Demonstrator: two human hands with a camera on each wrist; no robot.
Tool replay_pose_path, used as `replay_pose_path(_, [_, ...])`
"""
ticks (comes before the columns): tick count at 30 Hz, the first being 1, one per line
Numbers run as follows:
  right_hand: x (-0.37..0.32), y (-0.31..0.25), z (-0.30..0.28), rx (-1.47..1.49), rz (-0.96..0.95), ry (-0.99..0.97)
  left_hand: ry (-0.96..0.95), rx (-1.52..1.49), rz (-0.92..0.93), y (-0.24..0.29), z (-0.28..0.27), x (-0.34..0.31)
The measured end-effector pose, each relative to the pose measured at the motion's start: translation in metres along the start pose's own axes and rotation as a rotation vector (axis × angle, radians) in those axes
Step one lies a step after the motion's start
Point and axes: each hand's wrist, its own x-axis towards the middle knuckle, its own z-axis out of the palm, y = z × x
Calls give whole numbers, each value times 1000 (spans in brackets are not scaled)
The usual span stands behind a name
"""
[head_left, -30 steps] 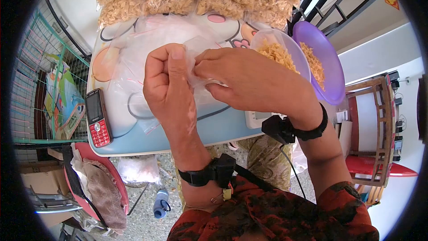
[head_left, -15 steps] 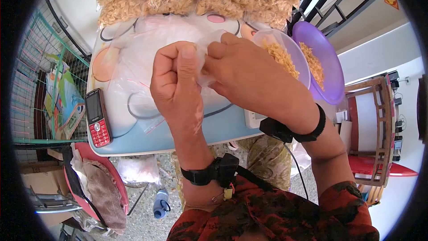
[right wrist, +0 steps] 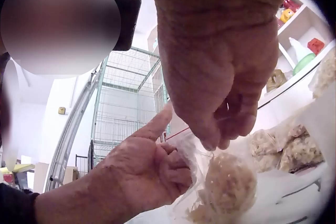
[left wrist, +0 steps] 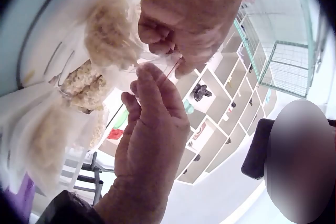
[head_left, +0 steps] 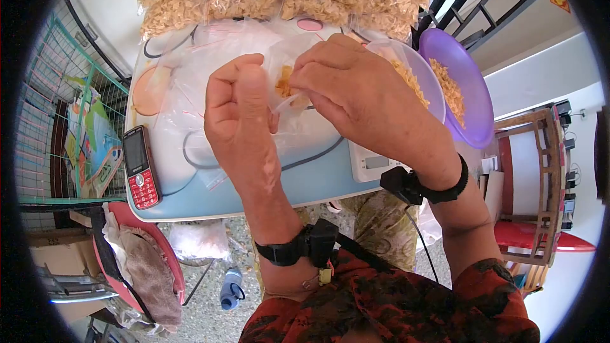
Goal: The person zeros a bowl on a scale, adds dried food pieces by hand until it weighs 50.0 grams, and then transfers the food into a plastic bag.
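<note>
A clear plastic bag (head_left: 274, 57) with a red line along its mouth is between the two hands over the table. In the head view my left hand (head_left: 244, 114) grips its left side, fingers curled and thumb upright. My right hand (head_left: 362, 95) pinches the other side, its fingertips close together. The left wrist view has my left hand (left wrist: 194, 19) above and my right hand (left wrist: 149, 140) below, meeting at the red line. Yellowish flakes (head_left: 283, 82) show between the hands; whether they lie inside the bag, I cannot tell. The right wrist view shows my right hand (right wrist: 220, 61) above my left hand (right wrist: 142, 169).
Filled bags of flakes (head_left: 241, 3) line the table's far side. Loose empty bags (head_left: 184, 89) lie left of the hands. To the right are a container of flakes (head_left: 434, 82), a purple basin (head_left: 480, 101) and a scale (head_left: 359, 164). A red phone (head_left: 141, 181) lies near the left edge.
My left hand has moved slightly left and my right hand slightly right, so the gap between them is wider. Yellowish flakes now show in that gap, and more of the scale is visible.
</note>
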Motion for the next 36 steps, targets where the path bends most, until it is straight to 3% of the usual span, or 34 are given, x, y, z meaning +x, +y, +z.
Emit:
replay_pose_path(4, [-1, -2, -3, -6, -6, -3, 15, 121, 70, -9, 1, 2])
replay_pose_path(7, [-7, -1, -5, 48, -55, 9, 163, 53, 82, -11, -1, 6])
replay_pose_path(11, [-16, -2, -10, 122, -118, 79, 176, -11, 102, -7, 0, 4])
replay_pose_path(17, [-42, 17, -46, -15, 47, 142, 150, 2, 203, -4, 4, -3])
replay_pose_path(23, [-76, 31, -70, 29, 517, 7, 171, 41, 244, -6, 16, -8])
replay_pose_path(29, [-91, 37, -77, 42, 559, -157, 161, 110, 155, -27, 20, -3])
replay_pose_path(32, [-94, 47, -64, -12, 459, -60, 159, 134, 145, -30, 19, -2])
replay_pose_path(36, [-97, 70, -52, -100, 481, -84, 155, 136, 155, -33, 18, -1])
